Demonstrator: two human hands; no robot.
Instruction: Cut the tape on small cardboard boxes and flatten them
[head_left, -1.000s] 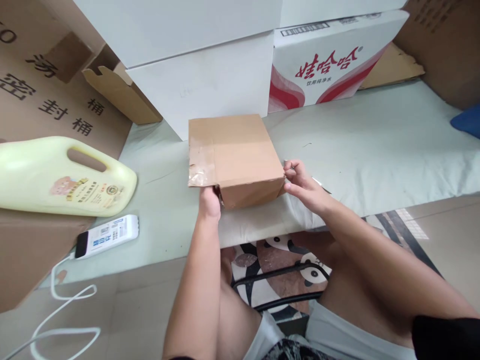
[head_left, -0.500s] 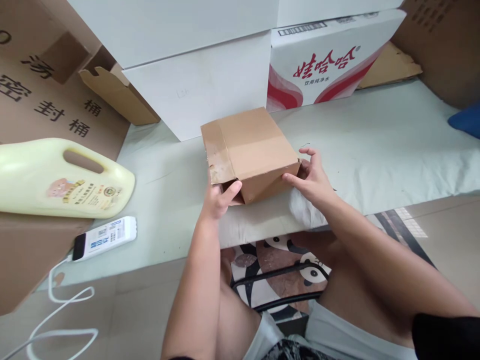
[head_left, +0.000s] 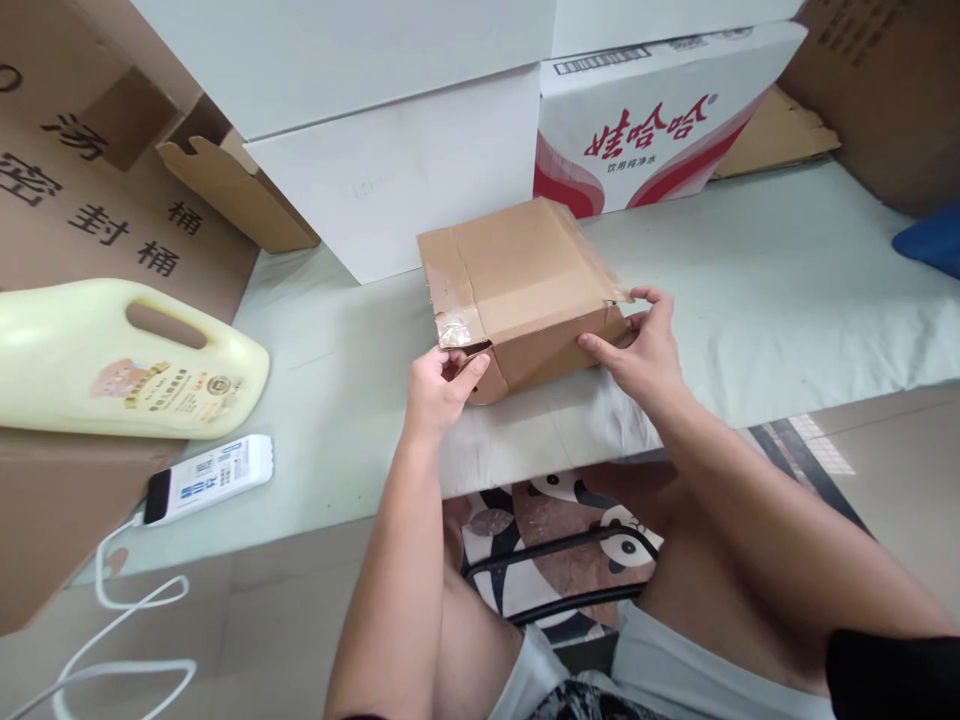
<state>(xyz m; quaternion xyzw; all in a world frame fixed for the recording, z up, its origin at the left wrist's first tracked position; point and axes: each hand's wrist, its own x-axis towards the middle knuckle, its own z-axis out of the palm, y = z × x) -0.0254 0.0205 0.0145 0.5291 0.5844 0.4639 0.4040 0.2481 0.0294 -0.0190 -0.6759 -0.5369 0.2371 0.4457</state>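
A brown cardboard box [head_left: 525, 270] sits on the cloth-covered table, with its long side towards me. Clear tape clings to its left flap, and the right flap sticks outward. My left hand [head_left: 442, 385] pinches the front left corner, thumb on the small side flap, fingers partly hidden behind it. At the front right corner my right hand [head_left: 645, 345] grips the box, thumb on the front face and fingers round the right side. What lies inside the box is hidden.
To the left lie a pale yellow jug [head_left: 135, 355] and a white power strip [head_left: 214, 478] with a white cable. White cartons [head_left: 405, 170] and a red-and-white water carton [head_left: 652, 130] stand behind. A blue object [head_left: 930, 245] is at the far right. The table's front edge runs near my knees.
The box has shifted slightly right. Its right flap now shows spread outward, as does the small front left flap. Both hands have moved with the corners they hold.
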